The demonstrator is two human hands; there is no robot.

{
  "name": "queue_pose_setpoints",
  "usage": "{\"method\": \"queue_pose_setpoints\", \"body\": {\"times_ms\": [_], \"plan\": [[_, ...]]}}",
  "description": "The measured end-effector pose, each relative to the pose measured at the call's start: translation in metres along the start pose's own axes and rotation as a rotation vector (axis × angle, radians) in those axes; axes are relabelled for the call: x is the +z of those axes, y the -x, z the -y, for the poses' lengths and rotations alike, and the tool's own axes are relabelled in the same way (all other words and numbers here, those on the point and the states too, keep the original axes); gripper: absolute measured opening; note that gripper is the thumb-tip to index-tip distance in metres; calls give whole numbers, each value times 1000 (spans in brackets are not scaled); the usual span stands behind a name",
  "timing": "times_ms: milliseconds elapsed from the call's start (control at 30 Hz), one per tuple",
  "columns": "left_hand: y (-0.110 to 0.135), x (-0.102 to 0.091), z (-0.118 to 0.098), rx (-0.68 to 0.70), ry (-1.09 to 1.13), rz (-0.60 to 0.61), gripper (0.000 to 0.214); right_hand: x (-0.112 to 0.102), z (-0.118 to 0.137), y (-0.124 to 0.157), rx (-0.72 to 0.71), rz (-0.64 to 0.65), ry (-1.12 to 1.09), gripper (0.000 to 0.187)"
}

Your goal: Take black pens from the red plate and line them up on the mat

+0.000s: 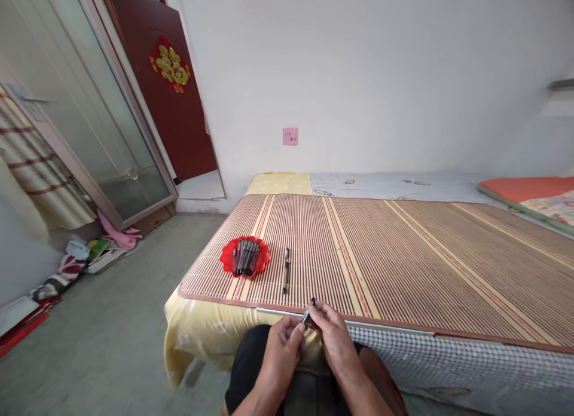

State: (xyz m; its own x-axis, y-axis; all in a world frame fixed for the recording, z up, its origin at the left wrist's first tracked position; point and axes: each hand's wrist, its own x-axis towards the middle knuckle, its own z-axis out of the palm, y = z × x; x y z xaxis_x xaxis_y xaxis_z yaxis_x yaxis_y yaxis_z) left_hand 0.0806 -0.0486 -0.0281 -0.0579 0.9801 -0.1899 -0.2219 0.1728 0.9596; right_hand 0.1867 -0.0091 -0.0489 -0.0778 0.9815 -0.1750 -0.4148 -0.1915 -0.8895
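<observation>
Close to the bed's front edge, above the lap, both hands meet on a dark pen (307, 314). My left hand (283, 347) pinches its lower end between thumb and fingers. Higher up, my right hand (332, 333) grips the same pen near its black tip, which points away from me. The fingers hide part of the pen, and I cannot tell whether its cap is on. Another pen (286, 272) lies lengthwise on the striped mat beyond the hands. To its left, a red scalloped dish (223, 258) holds several dark pens (246, 256) side by side.
A striped bamboo mat (309, 231) covers the bed, over yellow and grey bedding. An orange folded quilt (515, 190) lies at the far right. A pink note (290, 136) sticks to the wall. Clothes and papers (72, 263) lie on the floor at left by a glazed door.
</observation>
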Motion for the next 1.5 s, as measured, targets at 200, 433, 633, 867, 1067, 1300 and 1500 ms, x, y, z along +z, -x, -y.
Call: {"method": "queue_pose_setpoints", "body": {"times_ms": [200, 433, 633, 867, 1067, 1300, 1500], "plan": [[13, -18, 26, -163, 74, 99, 60, -39, 50, -38, -141, -232, -71, 41], [10, -50, 33, -18, 134, -7, 49, -69, 88, -89, -259, -123, 117, 43], [-4, -55, 46, 126, 96, -107, 49, -9, 44, -150, -165, 7, 675, 26], [-6, -60, 57, 86, 112, -75, 54, 13, 27, -218, -105, -75, 987, 4], [-12, -61, 60, 75, 121, -39, 52, 23, 22, -236, -69, -79, 1195, 16], [-10, -61, 58, 62, 136, -13, 51, 28, 20, -235, -72, -82, 1280, 9], [-11, -60, 57, 58, 137, -15, 52, 31, 21, -234, -85, -37, 1270, 11]]}}
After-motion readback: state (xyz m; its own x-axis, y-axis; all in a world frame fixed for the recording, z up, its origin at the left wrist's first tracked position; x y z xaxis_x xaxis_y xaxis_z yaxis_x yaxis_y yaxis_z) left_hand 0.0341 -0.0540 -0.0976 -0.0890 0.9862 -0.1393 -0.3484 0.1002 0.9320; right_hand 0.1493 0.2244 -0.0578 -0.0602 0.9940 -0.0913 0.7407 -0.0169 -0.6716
